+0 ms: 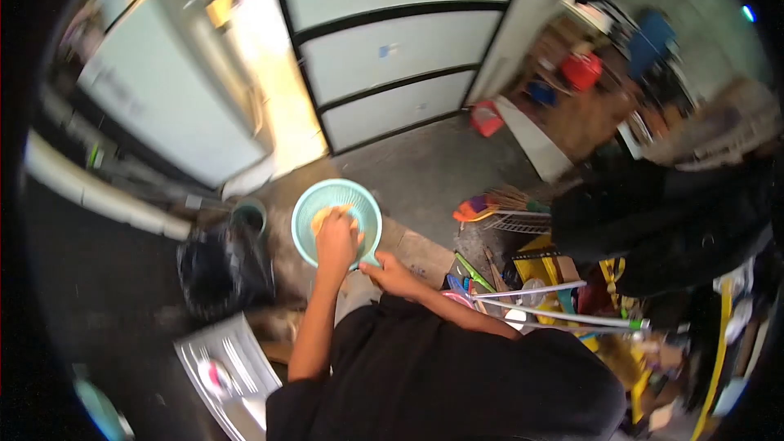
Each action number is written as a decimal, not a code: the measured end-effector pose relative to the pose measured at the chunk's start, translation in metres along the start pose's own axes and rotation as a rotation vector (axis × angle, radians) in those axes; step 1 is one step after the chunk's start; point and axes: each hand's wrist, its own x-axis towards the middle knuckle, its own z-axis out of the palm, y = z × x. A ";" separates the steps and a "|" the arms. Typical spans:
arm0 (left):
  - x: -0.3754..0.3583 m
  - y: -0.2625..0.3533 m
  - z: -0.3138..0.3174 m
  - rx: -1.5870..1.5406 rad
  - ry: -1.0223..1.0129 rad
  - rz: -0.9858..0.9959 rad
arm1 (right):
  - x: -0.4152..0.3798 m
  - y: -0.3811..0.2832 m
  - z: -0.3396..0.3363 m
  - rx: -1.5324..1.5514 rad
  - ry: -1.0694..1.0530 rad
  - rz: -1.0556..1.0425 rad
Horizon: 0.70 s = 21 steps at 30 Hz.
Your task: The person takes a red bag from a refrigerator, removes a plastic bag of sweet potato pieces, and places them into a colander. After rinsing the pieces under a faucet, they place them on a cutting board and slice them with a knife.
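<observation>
A light turquoise basket (371, 211) with slotted sides is in front of my body. Inside it lie yellowish pieces (325, 219), too blurred to identify. My left hand (336, 238) reaches down into the basket, its fingers curled on these pieces and partly hidden by the back of the hand. At the lower right of the rim, my right hand (392, 274) grips the basket's short handle (371, 261), thumb on top.
A black plastic bag (214, 273) and a dark bin (248, 216) stand left. Lower left is a metal sink or tray (253, 347). Brooms (498, 202), a wire rack (523, 222), poles (563, 317) and clutter lie right. A panelled door (392, 41) is ahead.
</observation>
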 end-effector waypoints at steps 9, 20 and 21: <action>0.194 0.010 0.083 -0.165 -0.219 0.205 | 0.088 -0.063 -0.117 0.105 0.288 -0.057; 0.415 0.173 0.171 -0.442 -0.631 0.568 | 0.113 -0.141 -0.293 0.449 0.738 -0.078; 0.427 0.193 0.187 -0.426 -0.632 0.625 | 0.111 -0.142 -0.312 0.460 0.782 -0.068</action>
